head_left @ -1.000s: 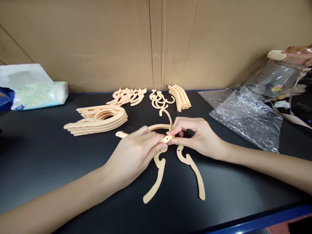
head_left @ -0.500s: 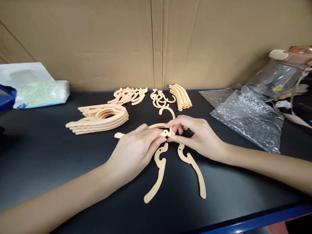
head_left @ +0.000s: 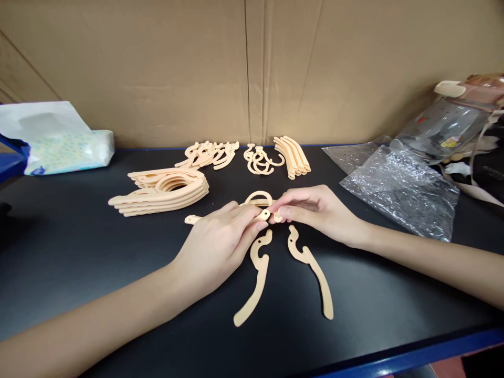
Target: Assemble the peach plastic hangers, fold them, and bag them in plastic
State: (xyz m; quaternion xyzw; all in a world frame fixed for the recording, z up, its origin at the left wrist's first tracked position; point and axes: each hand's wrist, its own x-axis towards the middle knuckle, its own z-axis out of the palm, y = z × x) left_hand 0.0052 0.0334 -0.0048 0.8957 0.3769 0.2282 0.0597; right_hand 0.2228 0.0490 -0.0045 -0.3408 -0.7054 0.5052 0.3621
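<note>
In the head view, the left hand point(head_left: 220, 247) pinches a pale strip point(head_left: 265, 214) between thumb and fingers, its holed tip showing at the right of the grip. The right hand point(head_left: 325, 218) pinches the knobbed base of a hook point(head_left: 259, 193) just beside that tip; the hook's curve arches on the far side of the fingers, above the middle of the dark surface point(head_left: 189, 336). On the near side, two jointed pieces lie apart, a left piece point(head_left: 258, 286) and a right piece point(head_left: 321, 283). Left of the hands sits a stack of folded hangers point(head_left: 157, 202). Along the far edge, from left to right, are a row of loose arms point(head_left: 205, 154), a few hooks point(head_left: 260, 167) and a bundle of curved strips point(head_left: 293, 157). A tissue pack point(head_left: 71, 151) rests far left; a clear plastic bag point(head_left: 405, 194) and a bottle point(head_left: 437, 126) lie far right, and a cardboard wall point(head_left: 157, 68) stands behind.
</note>
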